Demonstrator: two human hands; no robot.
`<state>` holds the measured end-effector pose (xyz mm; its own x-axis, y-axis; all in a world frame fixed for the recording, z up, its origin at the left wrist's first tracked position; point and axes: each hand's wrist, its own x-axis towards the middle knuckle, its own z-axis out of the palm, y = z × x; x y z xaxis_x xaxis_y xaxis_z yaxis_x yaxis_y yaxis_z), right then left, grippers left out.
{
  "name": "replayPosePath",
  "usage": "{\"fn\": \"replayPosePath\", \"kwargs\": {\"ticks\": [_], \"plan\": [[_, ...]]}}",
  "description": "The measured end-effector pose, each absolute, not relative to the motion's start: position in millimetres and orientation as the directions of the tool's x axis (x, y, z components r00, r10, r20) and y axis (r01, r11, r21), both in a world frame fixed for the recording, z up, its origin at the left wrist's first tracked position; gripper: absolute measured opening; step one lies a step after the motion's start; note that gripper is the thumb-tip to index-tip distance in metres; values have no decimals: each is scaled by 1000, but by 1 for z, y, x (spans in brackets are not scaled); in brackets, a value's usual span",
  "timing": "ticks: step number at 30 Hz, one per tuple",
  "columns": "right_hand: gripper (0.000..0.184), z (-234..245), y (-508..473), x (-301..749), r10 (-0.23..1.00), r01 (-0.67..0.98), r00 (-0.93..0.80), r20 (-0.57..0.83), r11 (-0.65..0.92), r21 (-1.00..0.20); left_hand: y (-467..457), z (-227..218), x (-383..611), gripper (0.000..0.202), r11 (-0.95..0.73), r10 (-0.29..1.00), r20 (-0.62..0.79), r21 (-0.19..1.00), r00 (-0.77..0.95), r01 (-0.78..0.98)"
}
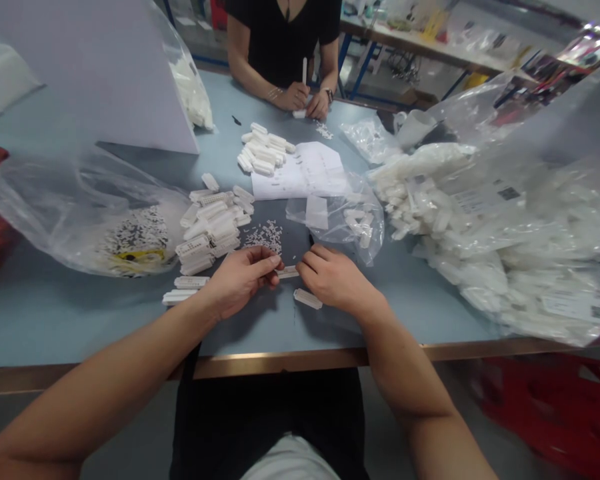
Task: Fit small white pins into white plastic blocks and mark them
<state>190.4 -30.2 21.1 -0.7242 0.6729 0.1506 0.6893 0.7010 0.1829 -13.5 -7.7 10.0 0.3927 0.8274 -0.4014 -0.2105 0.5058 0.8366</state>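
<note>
A white strip (287, 272) lies between the hands, long axis roughly nine-to-three o'clock: the right hand (330, 277)'s curled fingers hold its three-o'clock end; the left hand (245, 277) sits at nine, its grip unclear.

At the far edge of the table (40, 327) is a co-worker (285, 57) in a black top; beyond stands a cluttered workbench (420, 45). A white panel (105, 73) stands toward the far left corner. A red stool (545, 407) sits below the near right corner.

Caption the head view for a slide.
Left hand and right hand at one white plastic strip, tiny pieces scattered beyond.
</note>
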Motion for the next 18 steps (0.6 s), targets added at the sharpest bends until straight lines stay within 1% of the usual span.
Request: {"fn": "replayPosePath", "kwargs": {"ticks": [6, 9, 18], "plan": [[17, 20, -30, 190, 674, 695, -717, 181, 710, 113, -8, 9, -14, 27, 506, 828, -404, 837, 389, -209], [17, 20, -30, 191, 674, 695, -716, 180, 712, 99, -8, 6, -16, 25, 499, 828, -394, 842, 399, -204], [16, 17, -29, 192, 667, 684, -729, 152, 714, 148, -7, 4, -15, 23, 500, 825, -385, 839, 414, -216]]}}
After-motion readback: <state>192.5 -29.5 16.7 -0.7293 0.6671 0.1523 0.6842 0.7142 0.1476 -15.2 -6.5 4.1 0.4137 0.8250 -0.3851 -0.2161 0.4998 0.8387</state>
